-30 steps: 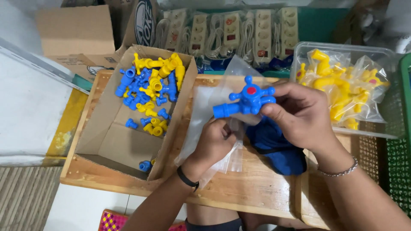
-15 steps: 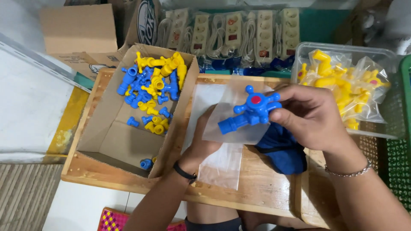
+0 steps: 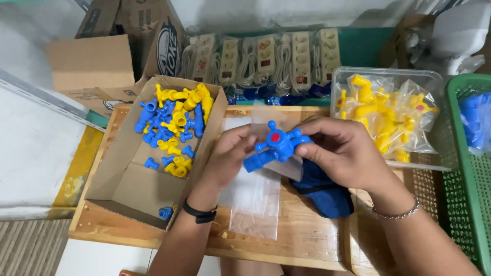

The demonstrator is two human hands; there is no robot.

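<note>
My right hand (image 3: pixel 342 151) grips a blue plastic tap (image 3: pixel 273 145) with a red dot on its star-shaped handle, held over the wooden table (image 3: pixel 307 240). My left hand (image 3: pixel 230 153) pinches a small clear plastic bag (image 3: pixel 281 128) right behind the tap and touches the tap's spout. A stack of clear plastic bags (image 3: pixel 253 197) lies flat on the table under both hands. A dark blue cloth (image 3: pixel 325 194) sits beneath my right hand.
An open cardboard box (image 3: pixel 117 179) at the left holds several blue and yellow taps (image 3: pixel 174 125). A clear tub (image 3: pixel 440 122) at the right holds bagged yellow taps. A green basket (image 3: pixel 468 168) stands at far right. Packaged power strips (image 3: pixel 261 61) lie behind.
My hands and the blue tap have shifted slightly left and closer together. My left hand has lifted a clear bag up off the stack to the tap.
</note>
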